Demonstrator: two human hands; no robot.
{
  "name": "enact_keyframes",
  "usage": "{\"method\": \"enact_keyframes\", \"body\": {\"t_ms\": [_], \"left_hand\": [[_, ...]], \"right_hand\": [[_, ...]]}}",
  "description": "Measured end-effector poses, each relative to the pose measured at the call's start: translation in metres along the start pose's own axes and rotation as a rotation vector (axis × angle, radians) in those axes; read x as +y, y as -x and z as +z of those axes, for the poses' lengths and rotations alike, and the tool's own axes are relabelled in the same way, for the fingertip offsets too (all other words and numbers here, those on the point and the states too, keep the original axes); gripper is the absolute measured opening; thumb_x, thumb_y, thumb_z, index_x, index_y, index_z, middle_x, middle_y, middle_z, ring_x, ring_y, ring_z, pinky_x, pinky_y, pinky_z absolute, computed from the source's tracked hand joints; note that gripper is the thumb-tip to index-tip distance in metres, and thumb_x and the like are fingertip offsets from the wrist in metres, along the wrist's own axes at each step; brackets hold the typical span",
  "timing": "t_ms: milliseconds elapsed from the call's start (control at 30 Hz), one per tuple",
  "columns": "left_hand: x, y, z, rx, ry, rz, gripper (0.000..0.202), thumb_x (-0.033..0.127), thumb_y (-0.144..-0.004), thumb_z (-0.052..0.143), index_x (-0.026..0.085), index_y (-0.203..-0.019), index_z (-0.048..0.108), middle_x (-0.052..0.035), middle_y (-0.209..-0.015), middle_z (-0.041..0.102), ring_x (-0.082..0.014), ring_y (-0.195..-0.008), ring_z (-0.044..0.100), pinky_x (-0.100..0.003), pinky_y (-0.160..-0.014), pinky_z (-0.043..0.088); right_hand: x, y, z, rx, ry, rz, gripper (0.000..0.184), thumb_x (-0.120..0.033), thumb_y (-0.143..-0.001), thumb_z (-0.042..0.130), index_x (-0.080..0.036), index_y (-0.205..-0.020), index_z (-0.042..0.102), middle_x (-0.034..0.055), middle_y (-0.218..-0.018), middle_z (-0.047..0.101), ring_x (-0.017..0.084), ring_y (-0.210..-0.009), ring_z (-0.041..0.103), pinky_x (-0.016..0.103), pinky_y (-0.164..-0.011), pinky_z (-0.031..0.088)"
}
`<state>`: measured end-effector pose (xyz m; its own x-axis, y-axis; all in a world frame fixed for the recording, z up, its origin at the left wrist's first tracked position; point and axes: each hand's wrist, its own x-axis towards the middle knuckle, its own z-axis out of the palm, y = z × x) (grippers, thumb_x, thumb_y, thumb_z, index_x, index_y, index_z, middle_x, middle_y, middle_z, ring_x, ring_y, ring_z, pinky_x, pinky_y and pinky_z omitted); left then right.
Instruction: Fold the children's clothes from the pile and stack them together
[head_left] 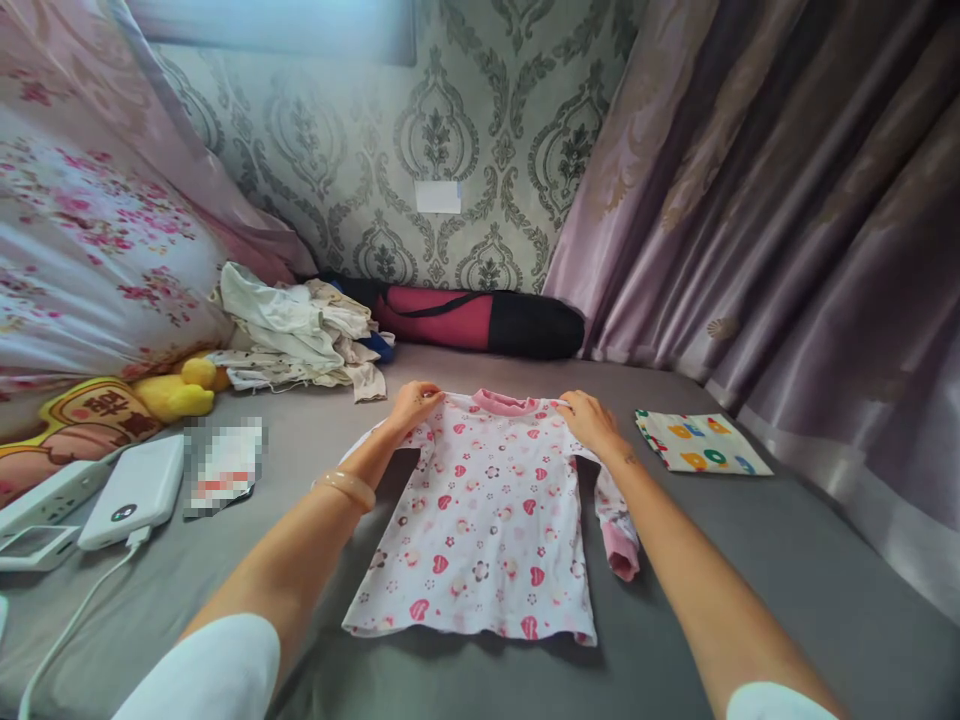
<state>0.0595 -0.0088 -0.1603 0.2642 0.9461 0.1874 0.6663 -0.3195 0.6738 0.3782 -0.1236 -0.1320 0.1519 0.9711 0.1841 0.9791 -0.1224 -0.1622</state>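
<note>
A small long-sleeved shirt [487, 520], white with pink hearts and flowers, lies spread out with its pink collar away from me. At its left shoulder, my left hand [417, 404] is closed with the fabric pinched in its fingers. My right hand [591, 420] pinches the opposite shoulder the same way. The right sleeve hangs down beside the body and ends in a pink cuff [622, 550]. Most of the left sleeve is hidden behind my left forearm, which wears a pale bangle [346, 488].
A folded cloth with colourful letters [703, 443] lies on the right of the grey sheet [750, 560]. To the left are a white power bank [135, 492] with a cable, a power strip [52, 500] and a yellow plush toy [176, 392]. Behind sit piled clothes [300, 325] and a red-black long bag [480, 320].
</note>
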Motion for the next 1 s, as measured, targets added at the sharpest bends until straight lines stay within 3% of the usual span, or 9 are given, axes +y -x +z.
{"method": "enact_keyframes", "body": {"t_ms": [300,533,733,900,1000], "left_hand": [[-0.006,-0.029,0.011,-0.023,-0.118,0.000,0.031,0.032,-0.082,0.055,0.016,-0.097,0.077,-0.0114,-0.098,0.076,-0.0253,-0.093,0.067,-0.028,-0.079,0.046],[-0.013,-0.051,0.020,-0.051,-0.272,-0.016,0.033,0.031,-0.085,0.053,0.017,-0.104,0.075,-0.0114,-0.105,0.074,-0.0246,-0.098,0.066,-0.028,-0.081,0.045],[-0.015,-0.065,0.030,-0.059,-0.402,0.023,0.030,0.033,-0.087,0.051,0.022,-0.101,0.075,-0.0087,-0.103,0.072,-0.0240,-0.101,0.061,-0.030,-0.088,0.041],[-0.019,-0.060,0.041,-0.033,-0.600,0.209,0.034,0.033,-0.093,0.042,0.018,-0.101,0.071,-0.0159,-0.112,0.065,-0.0297,-0.110,0.053,-0.038,-0.090,0.038],[-0.020,-0.055,0.047,-0.080,-0.722,0.309,0.034,0.028,-0.095,0.036,0.016,-0.100,0.068,-0.0168,-0.109,0.065,-0.0291,-0.108,0.053,-0.040,-0.090,0.036]], "right_hand": [[0.003,-0.029,0.024,0.059,0.311,-0.089,0.026,-0.029,-0.100,0.038,-0.019,-0.104,0.061,0.0136,-0.110,0.064,0.025,-0.101,0.060,0.033,-0.082,0.041],[0.009,-0.045,0.049,0.052,0.381,-0.084,0.029,-0.026,-0.101,0.033,-0.015,-0.108,0.059,0.0145,-0.109,0.063,0.025,-0.099,0.058,0.034,-0.084,0.040],[0.018,-0.049,0.064,0.031,0.389,-0.044,0.031,-0.014,-0.099,0.030,-0.015,-0.109,0.059,0.0138,-0.110,0.063,0.023,-0.100,0.059,0.032,-0.085,0.039],[0.022,-0.048,0.070,0.006,0.309,-0.012,0.031,-0.026,-0.101,0.034,-0.016,-0.111,0.061,0.0153,-0.114,0.063,0.024,-0.106,0.058,0.033,-0.090,0.039],[0.026,-0.052,0.069,-0.063,0.115,0.066,0.030,-0.032,-0.099,0.042,-0.016,-0.113,0.063,0.0153,-0.120,0.062,0.024,-0.110,0.059,0.032,-0.093,0.040]]}}
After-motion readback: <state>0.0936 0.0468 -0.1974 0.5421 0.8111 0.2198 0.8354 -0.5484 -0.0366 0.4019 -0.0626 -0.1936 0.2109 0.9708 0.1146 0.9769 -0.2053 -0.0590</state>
